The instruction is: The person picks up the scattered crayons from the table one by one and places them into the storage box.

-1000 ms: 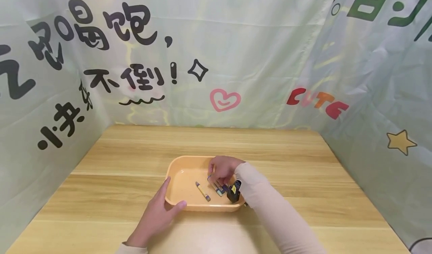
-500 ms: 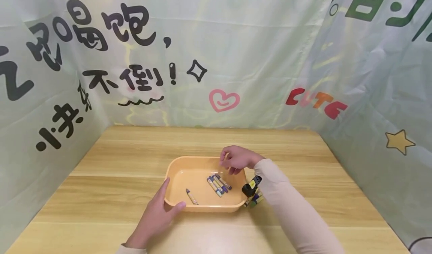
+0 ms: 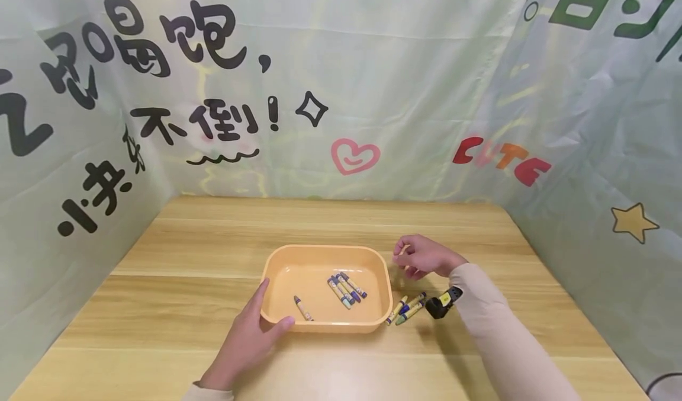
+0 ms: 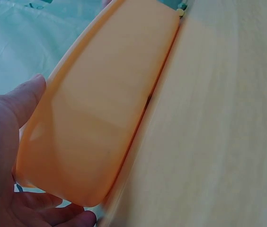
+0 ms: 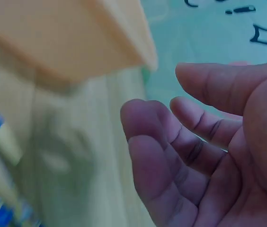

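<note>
A peach-coloured plastic tray (image 3: 298, 276) sits on the table in front of me. My left hand (image 3: 247, 333) holds its left end, thumb at the near rim and fingers around the side; the left wrist view shows the same hold on the tray wall (image 4: 91, 109). Inside the tray, several crayons (image 3: 346, 289) lie side by side right of the middle, and a lone crayon (image 3: 303, 308) rests by the near wall. My right hand (image 3: 426, 256) hovers just right of the tray, fingers loosely bent. In the right wrist view, nothing is between the fingers of that hand (image 5: 195, 151).
Several more crayons (image 3: 409, 310) lie on the wooden table (image 3: 213, 235) against the tray's right near corner, below my right hand. A black camera (image 3: 443, 302) is strapped to the right wrist. Printed fabric (image 3: 415, 93) hangs around the table's back and sides.
My right hand has left the crayons in the tray, rising over the right rim and out to the right. The lone crayon has shifted left and nearer. The left hand stays put.
</note>
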Tool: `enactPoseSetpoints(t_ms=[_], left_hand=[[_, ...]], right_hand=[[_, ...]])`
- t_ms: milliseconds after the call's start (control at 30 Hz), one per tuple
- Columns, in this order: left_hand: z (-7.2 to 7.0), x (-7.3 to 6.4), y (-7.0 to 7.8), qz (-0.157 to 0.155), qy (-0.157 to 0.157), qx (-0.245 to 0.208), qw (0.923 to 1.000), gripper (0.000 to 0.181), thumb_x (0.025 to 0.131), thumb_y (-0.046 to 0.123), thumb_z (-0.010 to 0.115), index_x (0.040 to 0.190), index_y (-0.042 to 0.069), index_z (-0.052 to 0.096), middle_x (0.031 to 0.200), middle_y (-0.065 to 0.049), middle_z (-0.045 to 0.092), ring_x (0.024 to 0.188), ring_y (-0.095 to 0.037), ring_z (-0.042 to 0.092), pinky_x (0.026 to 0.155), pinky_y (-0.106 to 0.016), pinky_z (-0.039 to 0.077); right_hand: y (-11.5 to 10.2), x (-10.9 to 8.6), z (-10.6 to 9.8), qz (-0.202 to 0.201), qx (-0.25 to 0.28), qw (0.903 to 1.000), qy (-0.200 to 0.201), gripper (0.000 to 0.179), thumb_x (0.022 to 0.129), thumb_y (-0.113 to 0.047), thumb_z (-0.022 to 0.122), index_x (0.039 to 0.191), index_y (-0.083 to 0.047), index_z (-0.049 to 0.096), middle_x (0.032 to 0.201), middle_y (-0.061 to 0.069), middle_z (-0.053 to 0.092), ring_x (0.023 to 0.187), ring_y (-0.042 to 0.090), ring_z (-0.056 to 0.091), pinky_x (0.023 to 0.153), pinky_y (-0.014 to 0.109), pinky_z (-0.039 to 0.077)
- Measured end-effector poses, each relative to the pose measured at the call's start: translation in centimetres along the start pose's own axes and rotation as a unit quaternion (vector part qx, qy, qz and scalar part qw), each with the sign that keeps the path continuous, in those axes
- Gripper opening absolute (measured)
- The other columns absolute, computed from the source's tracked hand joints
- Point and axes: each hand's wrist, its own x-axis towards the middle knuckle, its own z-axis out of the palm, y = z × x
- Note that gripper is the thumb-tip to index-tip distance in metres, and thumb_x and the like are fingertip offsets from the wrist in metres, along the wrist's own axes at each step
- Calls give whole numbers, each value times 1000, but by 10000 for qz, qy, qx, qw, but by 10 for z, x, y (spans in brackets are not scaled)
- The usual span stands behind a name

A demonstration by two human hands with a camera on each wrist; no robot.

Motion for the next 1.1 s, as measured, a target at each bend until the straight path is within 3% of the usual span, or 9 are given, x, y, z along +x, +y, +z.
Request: enactPoseSetpoints(t_ms=[267,633,833,1100], left_hand=[[-2,1,2,-48,3,16,10000,95,89,47,67,154,1,16,155,-23,21,137,-46,28,108,-60,26],[0,1,-3,12,49,-4,10000,95,88,46,68,153,-1,16,154,-25,22,135,-47,32,108,-59,27],[2,0,-4,2,44,-54,10000,95,88,46,69,153,-1,17,154,-25,22,134,-47,32,107,-59,27],[2,-1,-3,-33,33,-101,9999,96,87,45,70,153,0,16,155,-23,23,135,-45,33,108,-58,27]], right_hand=[[27,-13,-2,235,233,9993,-145,17,95,-11,60,102,1,51,79,13,59,60,20,61,50,26,49],[45,-12,11,-80,195,9958,-894,28,80,8,65,104,8,49,72,9,63,52,13,54,45,19,40],[44,-11,15,-222,-198,9944,-1017,26,77,10,69,99,6,55,69,6,63,49,11,52,44,18,36],[36,-10,15,-180,-983,9884,-1148,10,78,10,71,81,1,70,67,3,65,53,7,55,50,17,46]])
